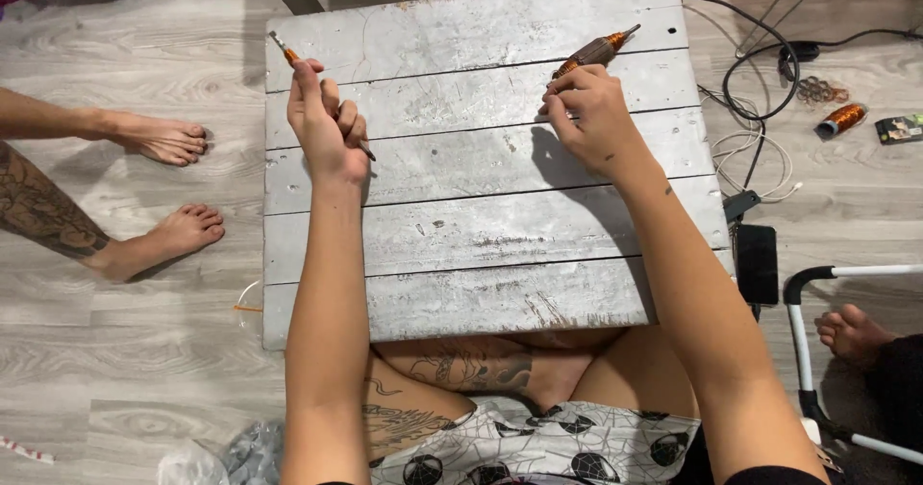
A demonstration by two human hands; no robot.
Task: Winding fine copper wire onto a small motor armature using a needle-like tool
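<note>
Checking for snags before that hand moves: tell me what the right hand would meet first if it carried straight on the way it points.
The right hand points up and right along the copper-wound tool it grips. Past the tool's tip, only bare grey wooden table shows, then the table's far edge. The way looks free, though height is unclear.

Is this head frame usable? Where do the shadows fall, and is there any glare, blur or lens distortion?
Head view: sharp, no motion blur on the left hand or right hand; soft shadows fall just left of the right hand and forearm on the grey plank table; no strong glare, only a dull sheen on the boards; mild wide-angle stretch at the floor edges.
</note>
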